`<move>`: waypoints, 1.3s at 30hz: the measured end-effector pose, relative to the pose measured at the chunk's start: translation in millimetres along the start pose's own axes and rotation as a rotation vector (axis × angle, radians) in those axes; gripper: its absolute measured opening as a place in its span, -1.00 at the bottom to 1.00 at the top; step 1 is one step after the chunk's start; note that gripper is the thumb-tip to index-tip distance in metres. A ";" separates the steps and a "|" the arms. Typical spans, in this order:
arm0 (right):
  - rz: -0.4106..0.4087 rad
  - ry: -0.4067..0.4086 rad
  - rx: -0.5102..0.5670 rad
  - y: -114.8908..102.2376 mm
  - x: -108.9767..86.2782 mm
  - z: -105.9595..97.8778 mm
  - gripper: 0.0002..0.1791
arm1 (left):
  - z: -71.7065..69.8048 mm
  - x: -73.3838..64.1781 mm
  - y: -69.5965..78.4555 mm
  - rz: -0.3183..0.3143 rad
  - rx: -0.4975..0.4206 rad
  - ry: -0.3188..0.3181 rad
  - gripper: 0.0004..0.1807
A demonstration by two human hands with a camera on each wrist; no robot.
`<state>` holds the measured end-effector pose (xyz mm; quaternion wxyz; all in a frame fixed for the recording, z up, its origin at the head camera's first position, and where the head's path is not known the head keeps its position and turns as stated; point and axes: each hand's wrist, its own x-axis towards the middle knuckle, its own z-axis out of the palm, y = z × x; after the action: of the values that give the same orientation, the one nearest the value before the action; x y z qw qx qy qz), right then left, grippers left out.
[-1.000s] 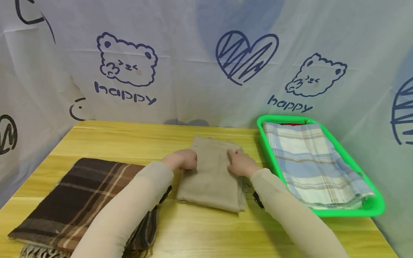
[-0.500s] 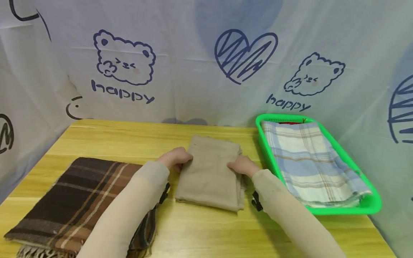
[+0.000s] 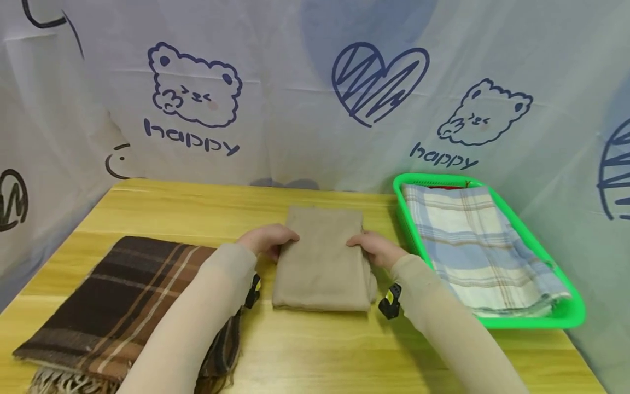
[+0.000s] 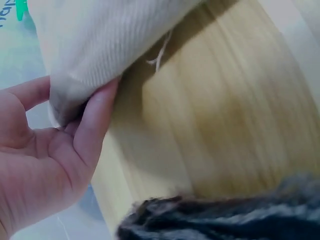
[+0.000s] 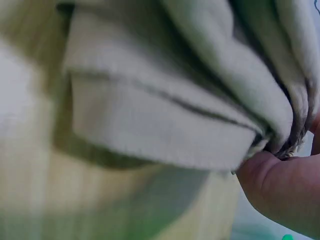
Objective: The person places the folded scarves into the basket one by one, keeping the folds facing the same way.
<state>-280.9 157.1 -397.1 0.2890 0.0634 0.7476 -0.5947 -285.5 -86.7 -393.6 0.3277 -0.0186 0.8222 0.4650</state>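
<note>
A folded beige scarf (image 3: 322,268) is held between both hands over the middle of the table. My left hand (image 3: 268,239) pinches its left edge, thumb on top. In the left wrist view, fingers of that hand (image 4: 47,160) go under the scarf (image 4: 105,45), and a loose thread hangs from it. At the right edge, my right hand (image 3: 380,249) grips the folds with the thumb on top. The right wrist view has several stacked layers of the scarf (image 5: 165,120) bunched at the right hand (image 5: 285,187); most of its fingers are hidden there.
A brown plaid scarf (image 3: 128,295) with fringe lies folded at the left, partly behind the left sleeve. On the right stands a green basket (image 3: 573,314) holding a folded blue-and-white plaid cloth (image 3: 472,246) and something red. A printed curtain (image 3: 290,137) hangs behind the wooden table (image 3: 305,350).
Both hands have gone from lying on the beige scarf's top to gripping its side edges. Its front edge now sits straighter and slightly higher, apparently raised.
</note>
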 end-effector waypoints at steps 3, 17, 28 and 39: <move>-0.032 0.002 0.001 -9.3 -3.8 -3.0 -0.45 | -6.0 23.1 -6.1 0.022 -0.043 0.001 -0.53; -0.086 0.108 -0.086 -60.8 -31.4 -42.0 -0.53 | -0.3 -10.4 60.4 0.125 -0.075 0.147 -0.48; -0.132 0.196 -0.302 -91.8 -73.2 -101.4 -0.41 | 33.4 -16.4 126.2 0.200 -0.231 0.164 -0.50; -0.090 0.254 -0.408 -81.8 -98.6 -162.2 -0.35 | 85.5 -8.5 170.3 0.273 -0.258 0.188 -0.53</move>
<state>-293.3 308.6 -256.9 0.1726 0.0447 0.8847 -0.4307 -291.4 73.9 -291.0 0.1786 0.0079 0.7776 0.6028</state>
